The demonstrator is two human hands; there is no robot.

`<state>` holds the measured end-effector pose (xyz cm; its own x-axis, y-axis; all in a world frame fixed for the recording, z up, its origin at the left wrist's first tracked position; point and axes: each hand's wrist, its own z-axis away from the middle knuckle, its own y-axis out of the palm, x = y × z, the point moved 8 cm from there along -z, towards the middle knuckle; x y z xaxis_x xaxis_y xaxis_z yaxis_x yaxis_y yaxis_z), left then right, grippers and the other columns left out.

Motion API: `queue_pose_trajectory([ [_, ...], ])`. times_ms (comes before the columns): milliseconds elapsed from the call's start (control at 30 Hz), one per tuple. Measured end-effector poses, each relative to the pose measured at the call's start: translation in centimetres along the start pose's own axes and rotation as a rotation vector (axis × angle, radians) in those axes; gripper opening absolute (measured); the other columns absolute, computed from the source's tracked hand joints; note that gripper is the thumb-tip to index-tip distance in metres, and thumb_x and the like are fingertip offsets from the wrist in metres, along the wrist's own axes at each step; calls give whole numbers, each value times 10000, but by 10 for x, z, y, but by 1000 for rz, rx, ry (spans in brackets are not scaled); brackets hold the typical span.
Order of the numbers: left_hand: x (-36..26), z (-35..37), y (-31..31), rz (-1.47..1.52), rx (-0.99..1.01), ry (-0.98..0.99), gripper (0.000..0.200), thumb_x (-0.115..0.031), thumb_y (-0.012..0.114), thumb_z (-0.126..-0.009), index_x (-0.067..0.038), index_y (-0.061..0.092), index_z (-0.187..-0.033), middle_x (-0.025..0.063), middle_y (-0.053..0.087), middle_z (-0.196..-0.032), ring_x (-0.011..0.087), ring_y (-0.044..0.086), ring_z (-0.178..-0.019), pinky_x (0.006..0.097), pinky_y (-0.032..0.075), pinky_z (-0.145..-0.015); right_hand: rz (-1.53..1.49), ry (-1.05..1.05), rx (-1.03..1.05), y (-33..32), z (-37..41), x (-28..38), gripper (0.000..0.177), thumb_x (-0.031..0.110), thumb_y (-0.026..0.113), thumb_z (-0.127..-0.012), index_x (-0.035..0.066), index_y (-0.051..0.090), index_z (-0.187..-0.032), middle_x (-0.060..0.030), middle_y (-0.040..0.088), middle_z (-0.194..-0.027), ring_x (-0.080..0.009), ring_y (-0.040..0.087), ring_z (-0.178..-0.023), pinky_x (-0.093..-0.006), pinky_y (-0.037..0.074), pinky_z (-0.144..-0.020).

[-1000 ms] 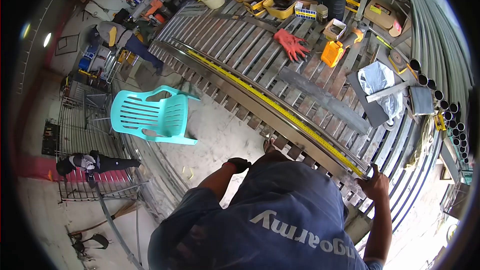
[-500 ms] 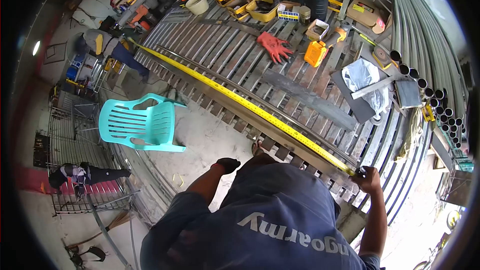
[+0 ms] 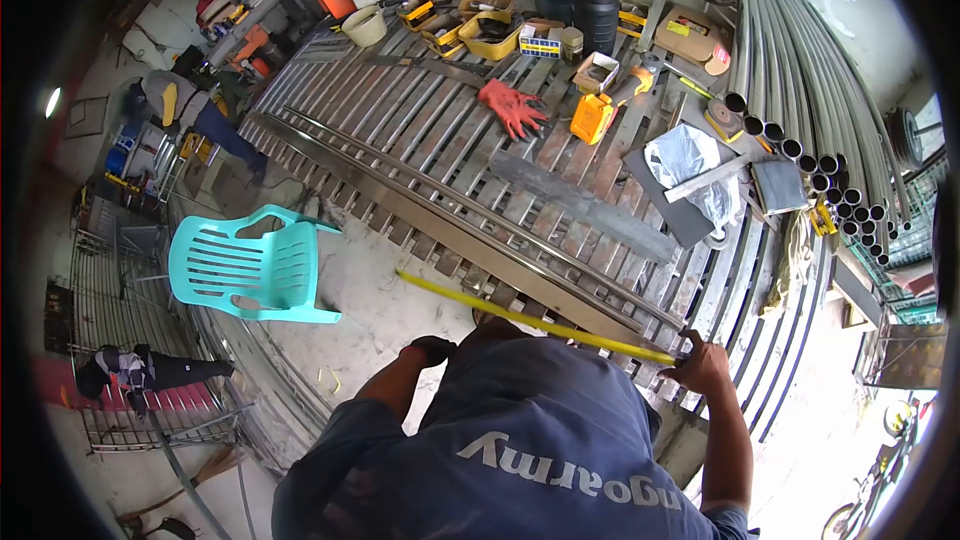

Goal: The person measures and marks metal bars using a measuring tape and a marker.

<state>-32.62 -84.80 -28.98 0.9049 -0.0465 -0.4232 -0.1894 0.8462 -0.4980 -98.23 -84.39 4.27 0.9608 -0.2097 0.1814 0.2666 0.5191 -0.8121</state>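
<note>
At the bench's near right edge my right hand (image 3: pixel 698 364) is closed on a tape measure, whose case is mostly hidden by the fingers. Its yellow blade (image 3: pixel 540 323) runs out to the left, with the free end over the floor. Beneath and beyond the blade, a long flat metal bar (image 3: pixel 440 220) lies along the slatted metal bench (image 3: pixel 430 120). A thinner metal length (image 3: pixel 480 208) lies beside it. My left hand (image 3: pixel 433 349), in a dark glove, hangs low beside my body, away from the bench; its fingers are too dark to make out.
A turquoise plastic chair (image 3: pixel 245 265) stands on the left. On the bench are a red glove (image 3: pixel 512 108), a yellow power tool (image 3: pixel 597 116), a loose flat plate (image 3: pixel 580 205) and yellow tubs (image 3: pixel 490 35). Metal pipes (image 3: pixel 800 90) are stacked at right. Another person (image 3: pixel 190 110) bends at far left.
The tape blade has come off the metal bar and is much shorter, its free end now nearer me over the floor. My right hand keeps the tape measure. The view has shifted slightly right.
</note>
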Motion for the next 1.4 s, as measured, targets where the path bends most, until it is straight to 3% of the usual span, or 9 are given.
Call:
queue_pose_trajectory([
  [200,0,-15,19,-76,-54,140,612,-619,409,-1129,-192,739,-1419,120,728,-1451,352,654,-1372,461,490,-1170,3,108,-33,-15,7,-16,1114,503,1052,-650,107,519,-1545,-106,851,-973,-339,811,-992,-444,627,-938],
  [267,18,-16,28,187,-19,-159,697,-682,449,-1072,-150,758,-1401,138,711,-1482,344,638,-1413,449,471,-1195,-43,60,-156,-19,3,-22,1133,407,1110,-543,85,548,-1473,-101,840,-906,-316,816,-936,-448,633,-887],
  [467,-11,52,2,146,-94,-375,721,-683,480,-1030,-120,769,-1377,164,720,-1464,336,637,-1425,446,471,-1193,-110,42,-329,-34,-21,-14,1305,362,1103,-518,-60,432,-1554,-169,808,-841,-417,778,-851,-528,585,-804],
  [733,1,143,13,165,-14,-582,682,-636,442,-1059,-125,764,-1377,151,722,-1460,345,639,-1416,462,489,-1171,-117,81,-577,-65,-66,-12,764,381,991,-697,82,596,-1278,-241,781,-886,-493,746,-858,-604,547,-777],
  [833,8,165,11,178,-15,-629,698,-641,439,-1068,-106,752,-1390,169,702,-1485,361,619,-1437,466,482,-1179,59,160,-657,-63,-97,-32,670,480,946,-793,18,620,-1153,-256,768,-874,-483,753,-860,-601,550,-753],
  [1033,20,164,6,232,-58,-563,724,-660,455,-1070,-103,714,-1452,160,676,-1530,353,586,-1477,463,454,-1214,149,183,-769,-31,-131,-69,694,624,837,-890,-17,645,-1073,-274,750,-862,-501,738,-839,-614,544,-736],
  [1167,31,159,-10,281,-127,-501,734,-666,444,-1079,-102,706,-1468,157,662,-1550,345,568,-1497,442,432,-1238,168,221,-759,-31,-125,-64,626,485,822,-934,-39,624,-1212,-333,720,-1206,-485,749,-934,-595,577,-786],
  [1300,32,143,-33,222,-332,-145,677,-595,443,-1119,-93,668,-1514,116,647,-1582,319,557,-1507,423,428,-1247,-74,183,-764,-65,-68,52,477,277,809,-966,17,659,-1336,-280,723,-1233,-465,755,-1005,-555,600,-830],
  [1400,0,168,-73,403,-545,158,545,-448,482,-1167,-77,648,-1531,132,632,-1596,290,564,-1499,388,419,-1269,-185,-178,-776,-37,-55,163,341,272,849,-916,45,768,-1157,-190,799,-1069,-432,778,-958,-510,623,-832],
])
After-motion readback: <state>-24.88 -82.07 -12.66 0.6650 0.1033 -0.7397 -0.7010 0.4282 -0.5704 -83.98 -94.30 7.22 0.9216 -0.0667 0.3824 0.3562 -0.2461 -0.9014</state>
